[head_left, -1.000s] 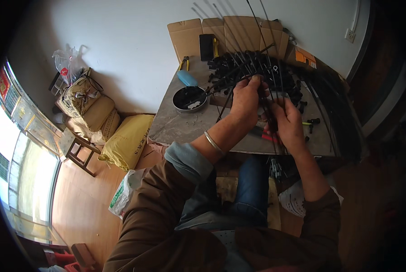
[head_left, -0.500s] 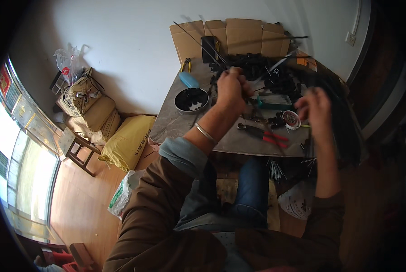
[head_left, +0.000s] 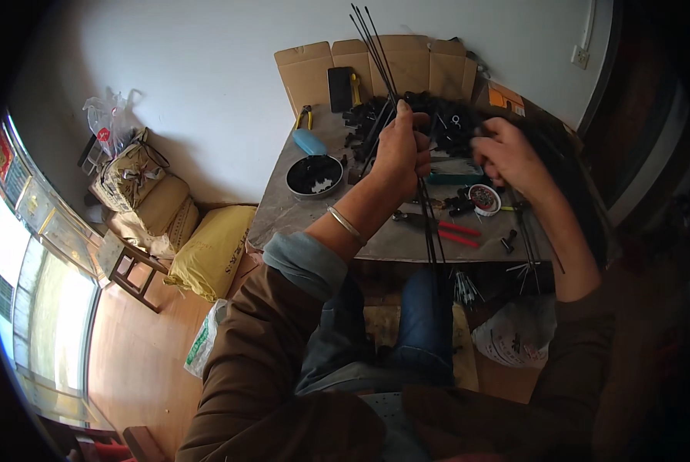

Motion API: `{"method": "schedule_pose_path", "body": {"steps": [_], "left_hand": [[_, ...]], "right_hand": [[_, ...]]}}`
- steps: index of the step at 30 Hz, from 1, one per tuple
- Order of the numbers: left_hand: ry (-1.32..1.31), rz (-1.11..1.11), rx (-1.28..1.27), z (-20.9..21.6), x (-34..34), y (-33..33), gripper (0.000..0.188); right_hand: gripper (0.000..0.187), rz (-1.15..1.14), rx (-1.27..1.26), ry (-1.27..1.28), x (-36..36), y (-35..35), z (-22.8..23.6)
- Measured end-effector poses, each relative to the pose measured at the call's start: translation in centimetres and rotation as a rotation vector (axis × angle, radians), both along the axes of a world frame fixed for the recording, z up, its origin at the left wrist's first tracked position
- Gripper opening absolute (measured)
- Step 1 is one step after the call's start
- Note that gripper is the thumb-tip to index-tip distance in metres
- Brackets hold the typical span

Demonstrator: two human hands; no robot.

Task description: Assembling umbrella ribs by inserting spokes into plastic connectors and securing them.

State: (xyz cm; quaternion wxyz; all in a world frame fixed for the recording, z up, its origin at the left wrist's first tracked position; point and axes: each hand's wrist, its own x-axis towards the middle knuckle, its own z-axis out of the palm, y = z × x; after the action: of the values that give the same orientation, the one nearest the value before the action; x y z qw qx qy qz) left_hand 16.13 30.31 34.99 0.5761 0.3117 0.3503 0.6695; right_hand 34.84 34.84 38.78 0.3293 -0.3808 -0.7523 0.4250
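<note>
My left hand (head_left: 402,146) is closed round a bundle of several thin black rods (head_left: 381,55). They stand steeply, with small knobs at the upper ends, and their lower ends reach down past the table's front edge. To the right, my right hand (head_left: 512,158) hangs over the table with its fingers curled in. A dark bit shows at its fingertips, too unclear to name. Small black parts (head_left: 449,137) lie heaped behind both hands. Below the right hand are a green tray (head_left: 445,179) and a round white tub (head_left: 498,205) of small pieces.
Red-handled pliers (head_left: 459,233) lie near the front of the grey table (head_left: 272,219). A round tin (head_left: 290,187) of black parts stands at left, beside a blue object (head_left: 309,142) and yellow-handled pliers (head_left: 305,115). Folded cardboard (head_left: 302,69) lines the back. Yellow sack (head_left: 214,250) on the floor.
The rods in my left hand have swung more upright, and their lower ends now show below the hand. My right hand has moved left and up, nearer the left hand.
</note>
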Motion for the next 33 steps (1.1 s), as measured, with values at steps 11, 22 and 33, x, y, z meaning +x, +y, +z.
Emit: {"method": "schedule_pose_path", "body": {"steps": [11,22,33], "left_hand": [[-0.086,0.18,0.093,0.0,1.7,-0.2,0.037],[-0.318,0.113,0.152,-1.1,1.5,0.3,0.034],[0.59,0.145,0.127,0.6,-5.7,-0.7,0.041]], "right_hand": [[0.025,0.008,0.292,0.11,-3.4,-2.6,-3.7],[0.025,0.043,0.095,0.151,-4.1,-4.3,-5.2],[0.011,-0.029,0.066,0.105,-2.5,-3.3,-4.0]]}}
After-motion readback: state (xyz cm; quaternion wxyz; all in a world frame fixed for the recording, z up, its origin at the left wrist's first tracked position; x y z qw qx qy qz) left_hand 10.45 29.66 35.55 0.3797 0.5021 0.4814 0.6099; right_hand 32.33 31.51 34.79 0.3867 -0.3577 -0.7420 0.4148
